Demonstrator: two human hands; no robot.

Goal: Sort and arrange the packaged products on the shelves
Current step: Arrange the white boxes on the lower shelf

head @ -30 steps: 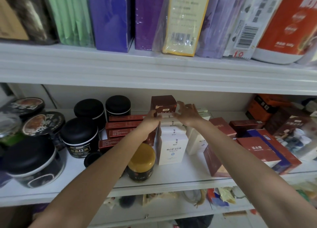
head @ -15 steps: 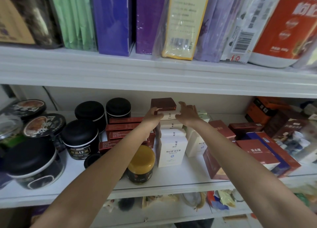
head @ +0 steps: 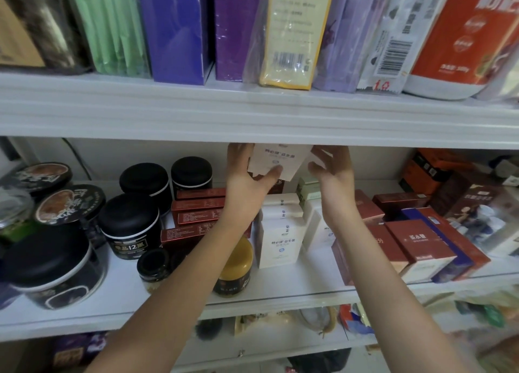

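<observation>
At the front edge of the middle shelf (head: 309, 278) we note a yellow-lidded jar (head: 237, 256). Farther back on that shelf stand white cartons (head: 280, 232). High above the shelf, the left hand (head: 247, 176) grips a matching carton (head: 280, 159), thumb across its face. The right hand (head: 332, 173) lies at its right edge; we cannot tell whether it grasps.

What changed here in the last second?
Both hands rose from the stacked boxes. The left hand now grips a white box, lifted toward the upper shelf; the right hand is at its right edge. Black jars and red boxes stayed put.
</observation>
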